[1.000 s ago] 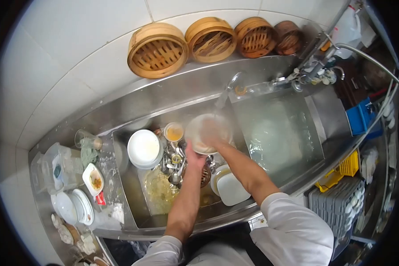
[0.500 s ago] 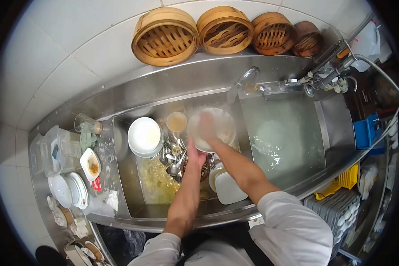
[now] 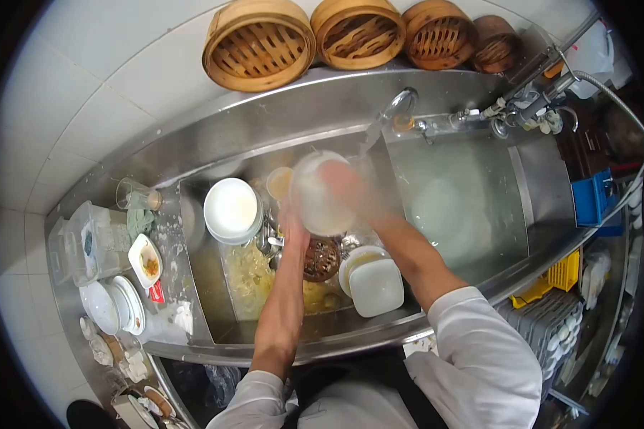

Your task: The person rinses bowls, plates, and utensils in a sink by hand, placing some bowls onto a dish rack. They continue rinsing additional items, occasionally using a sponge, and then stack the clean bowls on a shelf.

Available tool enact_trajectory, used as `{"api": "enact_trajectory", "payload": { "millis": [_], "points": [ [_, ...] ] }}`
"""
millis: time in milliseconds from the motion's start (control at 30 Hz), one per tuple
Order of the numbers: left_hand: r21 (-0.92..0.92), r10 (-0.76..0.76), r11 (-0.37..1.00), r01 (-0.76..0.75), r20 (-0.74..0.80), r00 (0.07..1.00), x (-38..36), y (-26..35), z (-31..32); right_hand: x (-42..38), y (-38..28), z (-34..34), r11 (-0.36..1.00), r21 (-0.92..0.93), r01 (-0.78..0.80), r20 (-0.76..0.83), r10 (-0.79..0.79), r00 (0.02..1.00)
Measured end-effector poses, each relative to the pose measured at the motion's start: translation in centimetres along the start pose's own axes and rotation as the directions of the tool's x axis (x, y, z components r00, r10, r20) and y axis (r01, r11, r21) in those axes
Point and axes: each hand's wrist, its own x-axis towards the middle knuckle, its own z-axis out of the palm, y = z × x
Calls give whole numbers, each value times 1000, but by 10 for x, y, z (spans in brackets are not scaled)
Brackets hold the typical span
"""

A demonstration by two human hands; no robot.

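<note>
A round white bowl (image 3: 315, 211), smeared by motion, is held tilted over the left sink basin. My left hand (image 3: 293, 227) grips its left rim. Across the bowl's inner face lies my right hand (image 3: 342, 182), too blurred to show its fingers or anything in them. Stacked white bowls (image 3: 232, 209) stand to the left, and a small tan cup (image 3: 279, 183) sits just behind my left hand. Below the bowl are a brown perforated drain strainer (image 3: 322, 259), spoons and other cutlery (image 3: 267, 239), and a square white dish (image 3: 377, 287) over a round one.
A water-filled basin (image 3: 465, 207) lies to the right, with a faucet (image 3: 401, 107) between the basins. Bamboo steamers (image 3: 261, 46) line the back ledge. The left counter carries a glass (image 3: 136, 194), a plastic tub (image 3: 100, 239), a dish with food scraps (image 3: 147, 261) and stacked plates (image 3: 125, 304).
The bowl and both hands have shifted slightly, the left hand going left with the rim. More of the drain strainer shows now. The whole view has moved a little too.
</note>
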Motion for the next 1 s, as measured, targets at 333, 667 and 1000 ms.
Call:
{"api": "enact_trajectory", "payload": {
  "millis": [333,667,1000],
  "points": [
    [-318,-92,943,95,23,995,0,-6,8,-10,0,42,767,341,-544,-70,597,799],
    [-521,-406,732,439,184,895,-8,-52,10,1,-6,46,909,110,-402,70,396,915],
    [-329,-345,879,344,57,937,-7,-54,-11,-15,20,71,819,440,-367,-226,497,838]
  ]
}}
